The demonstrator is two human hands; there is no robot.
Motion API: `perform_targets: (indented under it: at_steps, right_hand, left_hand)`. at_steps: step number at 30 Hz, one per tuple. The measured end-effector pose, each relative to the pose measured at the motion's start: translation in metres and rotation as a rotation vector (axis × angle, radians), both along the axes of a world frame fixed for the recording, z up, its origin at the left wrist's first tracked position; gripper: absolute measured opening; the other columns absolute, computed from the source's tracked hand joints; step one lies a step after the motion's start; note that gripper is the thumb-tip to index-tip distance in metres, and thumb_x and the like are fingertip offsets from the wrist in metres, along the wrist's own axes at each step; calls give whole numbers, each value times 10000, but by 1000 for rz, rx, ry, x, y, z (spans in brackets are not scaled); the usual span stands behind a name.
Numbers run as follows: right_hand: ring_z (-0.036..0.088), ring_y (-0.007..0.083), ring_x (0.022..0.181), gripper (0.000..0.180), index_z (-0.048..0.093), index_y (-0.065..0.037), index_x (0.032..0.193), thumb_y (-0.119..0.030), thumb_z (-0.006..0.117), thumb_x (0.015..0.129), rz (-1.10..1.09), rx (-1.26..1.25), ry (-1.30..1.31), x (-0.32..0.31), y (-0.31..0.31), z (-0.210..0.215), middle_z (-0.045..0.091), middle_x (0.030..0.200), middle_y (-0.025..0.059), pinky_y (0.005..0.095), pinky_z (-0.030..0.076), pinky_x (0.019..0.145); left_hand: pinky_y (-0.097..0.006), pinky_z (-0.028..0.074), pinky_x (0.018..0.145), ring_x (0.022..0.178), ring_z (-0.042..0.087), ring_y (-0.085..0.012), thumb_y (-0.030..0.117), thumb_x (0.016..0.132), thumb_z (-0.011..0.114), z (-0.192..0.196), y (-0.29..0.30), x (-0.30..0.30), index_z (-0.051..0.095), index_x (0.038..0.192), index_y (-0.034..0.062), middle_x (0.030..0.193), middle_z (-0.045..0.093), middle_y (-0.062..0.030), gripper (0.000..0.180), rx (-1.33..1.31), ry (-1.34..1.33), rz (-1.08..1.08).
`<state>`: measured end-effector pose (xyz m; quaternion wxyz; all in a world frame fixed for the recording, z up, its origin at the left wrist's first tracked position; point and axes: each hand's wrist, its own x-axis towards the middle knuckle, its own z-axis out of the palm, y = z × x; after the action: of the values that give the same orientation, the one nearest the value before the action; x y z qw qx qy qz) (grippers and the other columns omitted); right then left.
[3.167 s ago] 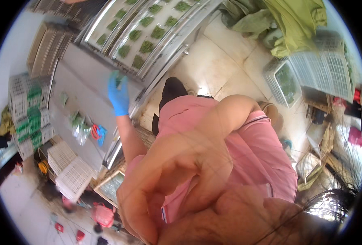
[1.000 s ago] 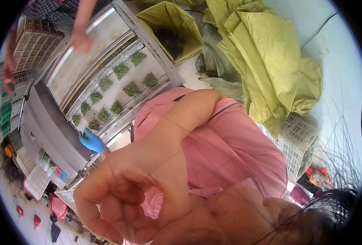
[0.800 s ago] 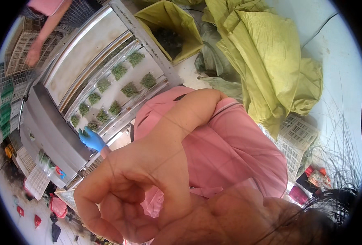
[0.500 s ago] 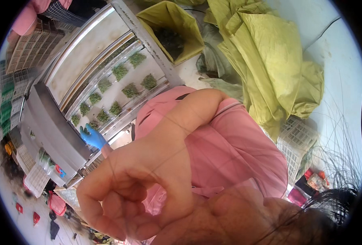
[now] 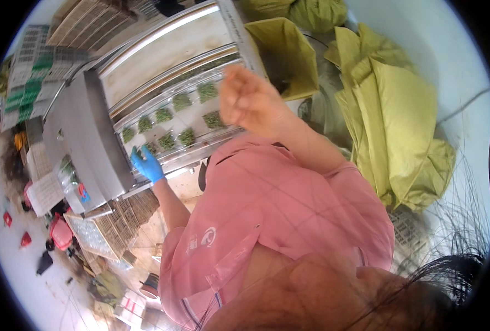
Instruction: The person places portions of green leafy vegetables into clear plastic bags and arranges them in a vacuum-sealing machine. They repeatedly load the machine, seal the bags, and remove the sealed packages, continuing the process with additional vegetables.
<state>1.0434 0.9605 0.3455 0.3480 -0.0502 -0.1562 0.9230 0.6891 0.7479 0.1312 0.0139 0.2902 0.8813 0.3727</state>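
Clumps of green leaves (image 5: 182, 101) lie in two rows in clear pockets along the bed of a metal packing machine (image 5: 79, 132) in front of me. My left hand (image 5: 146, 164), in a blue glove, is at the near-left end of the rows. Its fingers are apart and reach over a green clump (image 5: 151, 148); whether they touch it is unclear. Bare and blurred, my right hand (image 5: 250, 105) hovers over the right end of the rows with its fingers curled in. Nothing shows in it. It hides part of the bed there.
Beyond the machine's right side stands an open yellow-green sack (image 5: 294, 49). More yellow-green sheeting (image 5: 383, 116) hangs at the right. Plastic crates (image 5: 90, 25) are stacked at the far left. A crate of clear packs (image 5: 93, 237) sits below the machine's left end.
My right hand has moved from close to my face out to the machine bed. My left hand stays at the left end of the rows. My view has shifted, showing more of the floor at left.
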Motion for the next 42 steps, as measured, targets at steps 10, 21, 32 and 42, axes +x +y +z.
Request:
perform_targets:
  at_steps: [10,21,32,42]
  right_hand:
    - [574,163,786,342,500,-103,1151,40,573,849,-118,69,-170,-2,11,-16,568,931,49,312,482,730]
    - [616,163,781,245,511,-90,1091,13,572,877,-207,56,-263,-17,1,-12,593,900,63,308,496,721]
    - [610,171,893,309,535,-82,1104,78,593,846,-151,27,-376,-32,-1,-24,608,870,32,354,502,906]
    - [641,213,928,288,541,-43,1148,-20,628,874,-73,-35,-463,-36,5,-27,665,970,100,349,495,906]
  left_hand:
    - [-421,452,917,1048,563,-323,220,908,643,17,13,12,543,1246,-4,1193,540,-205,417,-7,24,32]
    - [-404,462,902,1038,569,-323,239,900,657,5,3,-1,553,1224,-10,1179,551,-201,422,26,63,-14]
    - [-483,457,933,1101,548,-415,309,834,707,-38,34,-126,602,1205,-3,1178,573,-271,496,-154,237,62]
    - [-516,393,1027,1214,487,-451,539,849,612,-90,38,-162,483,1338,-22,1307,503,-309,755,-327,272,52]
